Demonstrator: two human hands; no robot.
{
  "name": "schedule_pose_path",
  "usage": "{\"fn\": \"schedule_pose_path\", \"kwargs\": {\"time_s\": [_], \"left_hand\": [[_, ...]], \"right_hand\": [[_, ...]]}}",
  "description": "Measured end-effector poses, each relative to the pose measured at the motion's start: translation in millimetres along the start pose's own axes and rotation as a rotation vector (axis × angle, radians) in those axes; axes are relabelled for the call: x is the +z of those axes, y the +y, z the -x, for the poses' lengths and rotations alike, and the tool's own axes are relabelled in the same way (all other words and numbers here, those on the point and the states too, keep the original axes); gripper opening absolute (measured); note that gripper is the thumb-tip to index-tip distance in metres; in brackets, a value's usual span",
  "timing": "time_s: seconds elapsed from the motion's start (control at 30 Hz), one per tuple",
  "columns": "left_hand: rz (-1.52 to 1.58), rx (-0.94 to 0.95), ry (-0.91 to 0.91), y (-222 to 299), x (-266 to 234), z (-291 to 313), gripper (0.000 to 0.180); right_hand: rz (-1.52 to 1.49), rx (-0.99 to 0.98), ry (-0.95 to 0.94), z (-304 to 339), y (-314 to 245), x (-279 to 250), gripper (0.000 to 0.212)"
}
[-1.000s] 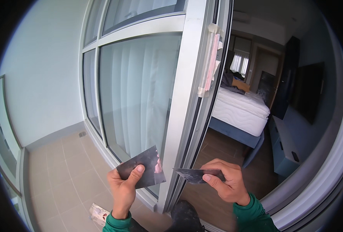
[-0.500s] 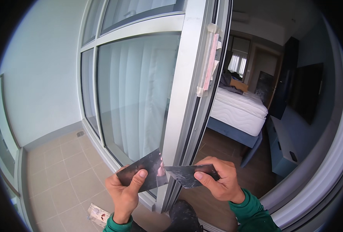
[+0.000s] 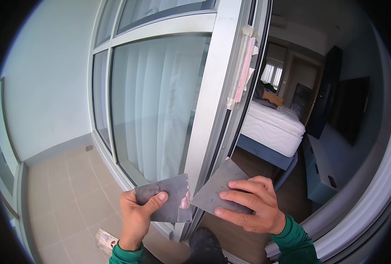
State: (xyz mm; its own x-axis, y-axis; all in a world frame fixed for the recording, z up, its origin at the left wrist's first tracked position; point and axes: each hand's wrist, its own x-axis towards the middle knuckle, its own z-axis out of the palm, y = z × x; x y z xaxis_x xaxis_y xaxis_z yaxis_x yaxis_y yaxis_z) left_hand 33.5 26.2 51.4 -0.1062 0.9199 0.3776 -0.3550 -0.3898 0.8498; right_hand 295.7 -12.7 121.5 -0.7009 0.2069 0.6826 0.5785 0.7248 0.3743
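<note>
My left hand (image 3: 134,215) is closed on a flat grey putty spreader (image 3: 164,211), thumb on its face. Pink putty (image 3: 185,200) clings along that spreader's right edge. A second grey putty spreader (image 3: 224,182) is gripped in my right hand (image 3: 257,204), its fingers laid across the face and the thumb hidden behind. The left corner of this spreader comes close to the putty-smeared edge; I cannot tell whether they touch. Above both hands, masking tape (image 3: 235,88) borders a pink putty strip (image 3: 247,66) on the upright edge of the white door frame.
A large glass pane (image 3: 156,110) with a curtain behind it fills the middle left. Tiled floor (image 3: 68,198) and a printed paper packet (image 3: 105,240) lie lower left. Through the doorway are a bed (image 3: 270,127) and a blue cabinet (image 3: 321,171).
The right spreader has turned from nearly edge-on and level to tilted, its broad face now showing. My right fingers have spread across it. The left spreader has tipped slightly.
</note>
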Motion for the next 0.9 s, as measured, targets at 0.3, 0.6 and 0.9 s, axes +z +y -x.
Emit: {"fn": "schedule_pose_path", "kwargs": {"time_s": [0.3,0.6,0.9], "left_hand": [[-0.161,-0.078,-0.18,20.1,-4.0,-9.5,0.016],[-0.274,-0.112,-0.231,30.0,-1.4,-10.4,0.016],[-0.094,0.087,0.081,17.3,-5.2,6.5,0.018]], "right_hand": [[0.119,-0.172,-0.144,-9.2,18.6,-1.3,0.034],[0.045,-0.27,-0.201,-19.3,27.5,4.1,0.03],[0.232,-0.293,-0.406,-8.8,42.4,-12.8,0.028]]}}
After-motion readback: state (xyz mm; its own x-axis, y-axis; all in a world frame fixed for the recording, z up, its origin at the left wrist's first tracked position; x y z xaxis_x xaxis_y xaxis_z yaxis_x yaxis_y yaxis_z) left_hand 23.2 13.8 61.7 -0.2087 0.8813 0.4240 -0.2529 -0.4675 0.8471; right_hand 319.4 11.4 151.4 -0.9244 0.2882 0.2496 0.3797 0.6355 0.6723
